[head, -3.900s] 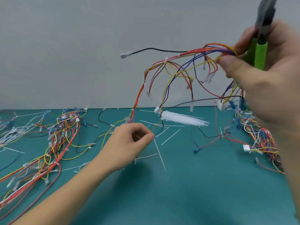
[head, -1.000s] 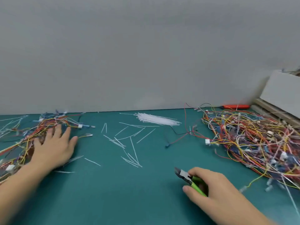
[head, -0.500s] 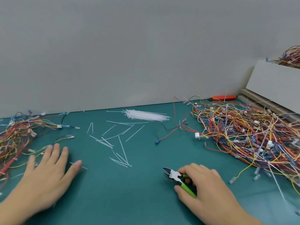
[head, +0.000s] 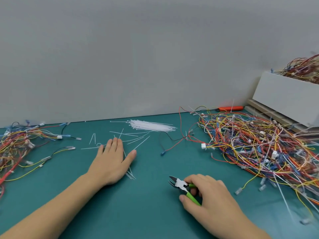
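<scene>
- The surface (head: 146,218) carries both of your hands and all the stock, so nothing needs lifting.
- The large wire tangle (head: 259,149) sprawls beyond and outside your right hand, within reach; a smaller wire heap (head: 19,144) lies well outside your left hand, which looks like a separate sorted pile.
- Your left hand (head: 112,163) lies flat with straight fingers and the thumb spread; it presses on the loose cable ties (head: 138,145), probably to pin or gather them.
- Your right hand (head: 208,195) curls round the green handles of the cutters (head: 183,185), low on the surface.
- The tie bundle (head: 151,126) lies beyond your left fingertips; its length runs side to side.
- The cutters' long axis runs diagonally; the parted jaws point toward your left hand and away from you.
</scene>
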Tool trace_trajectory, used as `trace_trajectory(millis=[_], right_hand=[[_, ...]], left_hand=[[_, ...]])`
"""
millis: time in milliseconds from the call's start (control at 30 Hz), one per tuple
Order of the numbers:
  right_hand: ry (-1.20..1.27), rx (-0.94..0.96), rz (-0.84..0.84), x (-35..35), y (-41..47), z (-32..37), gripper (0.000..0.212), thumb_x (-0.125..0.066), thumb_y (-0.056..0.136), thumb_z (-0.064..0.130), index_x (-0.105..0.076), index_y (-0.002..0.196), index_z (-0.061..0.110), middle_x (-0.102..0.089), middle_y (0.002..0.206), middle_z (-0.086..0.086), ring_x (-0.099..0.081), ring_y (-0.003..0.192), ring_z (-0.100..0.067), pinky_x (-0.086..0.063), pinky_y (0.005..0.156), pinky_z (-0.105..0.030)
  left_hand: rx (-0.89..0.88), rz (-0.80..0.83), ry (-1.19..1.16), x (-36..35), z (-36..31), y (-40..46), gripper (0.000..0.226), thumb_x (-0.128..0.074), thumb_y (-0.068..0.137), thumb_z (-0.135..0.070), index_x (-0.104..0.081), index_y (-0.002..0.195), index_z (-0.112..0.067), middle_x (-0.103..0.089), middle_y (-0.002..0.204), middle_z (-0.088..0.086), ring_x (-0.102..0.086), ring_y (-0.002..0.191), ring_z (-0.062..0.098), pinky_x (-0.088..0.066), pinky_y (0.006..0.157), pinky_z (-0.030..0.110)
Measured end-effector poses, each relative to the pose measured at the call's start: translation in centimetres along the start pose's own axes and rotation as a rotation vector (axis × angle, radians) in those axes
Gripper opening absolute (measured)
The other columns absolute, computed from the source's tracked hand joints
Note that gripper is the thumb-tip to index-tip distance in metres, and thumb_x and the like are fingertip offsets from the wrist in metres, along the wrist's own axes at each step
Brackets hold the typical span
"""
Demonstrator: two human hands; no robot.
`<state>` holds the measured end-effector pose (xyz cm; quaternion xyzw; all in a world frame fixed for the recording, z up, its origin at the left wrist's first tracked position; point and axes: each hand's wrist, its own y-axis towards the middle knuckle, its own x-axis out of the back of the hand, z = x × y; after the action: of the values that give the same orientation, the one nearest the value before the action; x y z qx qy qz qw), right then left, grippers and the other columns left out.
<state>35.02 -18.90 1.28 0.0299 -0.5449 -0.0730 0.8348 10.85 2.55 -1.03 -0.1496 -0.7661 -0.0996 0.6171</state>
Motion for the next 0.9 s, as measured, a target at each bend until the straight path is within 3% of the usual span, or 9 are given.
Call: trace_trajectory(millis=[167,333,400,467,533,633,800,900], right_hand=[[0.059,-0.021,-0.004,0.4,-0.4,0.1,0.025,-0.05,0.086,0.064,-0.052,0.102,0.045,-0.056,0.091,0.02,-0.047,0.096,0.001,-0.034,0.091,-0.022],[0.074,-0.023,0.008,0.7,-0.6,0.2,0.033,-0.049,0.084,0.061,-0.054,0.114,0.048,-0.052,0.098,0.025,-0.045,0.102,0.004,-0.034,0.098,-0.025],[0.021,-0.002,0.037,0.7,-0.7,0.3,0.037,-0.049,0.088,0.057,-0.051,0.123,0.047,-0.047,0.107,0.029,-0.04,0.11,0.005,-0.032,0.101,-0.026],[-0.026,0.007,0.058,0.7,-0.8,0.8,0.038,-0.048,0.091,0.056,-0.049,0.128,0.046,-0.042,0.114,0.028,-0.035,0.116,0.003,-0.032,0.101,-0.026],[-0.054,-0.007,0.063,0.5,-1.1,1.6,0.035,-0.046,0.095,0.057,-0.048,0.127,0.044,-0.04,0.116,0.025,-0.034,0.118,-0.001,-0.033,0.1,-0.026],[-0.074,-0.014,0.083,-0.1,-1.0,3.5,0.037,-0.045,0.097,0.059,-0.047,0.128,0.04,-0.039,0.119,0.018,-0.035,0.119,-0.008,-0.037,0.096,-0.026],[-0.111,0.039,0.151,-0.7,-0.1,6.1,0.046,-0.046,0.096,0.064,-0.052,0.126,0.03,-0.045,0.118,0.009,-0.038,0.118,-0.015,-0.04,0.096,-0.03],[-0.052,0.049,0.209,0.9,1.4,5.5,0.04,-0.05,0.096,0.061,-0.064,0.117,0.031,-0.061,0.11,0.011,-0.051,0.11,-0.013,-0.047,0.093,-0.033]], left_hand=[[-0.179,-0.028,-0.287,0.4,-3.4,4.4,0.079,-0.023,0.106,-0.06,-0.007,0.164,-0.009,-0.002,0.173,0.006,0.004,0.159,0.016,0.002,0.128,0.033],[-0.376,-0.342,-0.184,0.7,-5.2,1.8,0.053,-0.044,0.107,-0.041,-0.047,0.151,-0.013,-0.038,0.163,0.006,-0.02,0.157,0.019,-0.009,0.129,0.033],[-0.494,-0.29,-0.102,0.4,-5.3,-1.6,0.053,-0.041,0.104,-0.051,-0.051,0.148,-0.023,-0.04,0.161,-0.002,-0.02,0.156,0.016,-0.006,0.128,0.034],[-0.551,-0.11,0.016,-0.6,-4.6,-4.9,0.068,-0.019,0.099,-0.068,-0.032,0.158,-0.038,-0.019,0.169,-0.014,0.0,0.158,0.007,0.004,0.127,0.036],[-0.501,0.069,0.061,-1.2,-2.9,-6.4,0.074,0.001,0.095,-0.075,-0.002,0.162,-0.046,0.013,0.169,-0.023,0.024,0.151,-0.004,0.015,0.125,0.035],[-0.375,0.152,0.086,-0.1,-1.2,-5.1,0.08,0.008,0.09,-0.073,0.01,0.162,-0.038,0.023,0.165,-0.023,0.031,0.148,-0.004,0.017,0.125,0.038],[-0.143,0.053,0.247,1.3,-1.6,-1.1,0.072,-0.012,0.106,-0.058,-0.003,0.165,-0.019,0.009,0.173,-0.001,0.014,0.159,0.017,0.005,0.124,0.063],[-0.224,-0.134,0.247,1.1,-4.5,-0.2,0.062,-0.028,0.106,-0.053,-0.028,0.159,-0.021,-0.01,0.173,0.003,0.002,0.16,0.025,0.001,0.122,0.066]])
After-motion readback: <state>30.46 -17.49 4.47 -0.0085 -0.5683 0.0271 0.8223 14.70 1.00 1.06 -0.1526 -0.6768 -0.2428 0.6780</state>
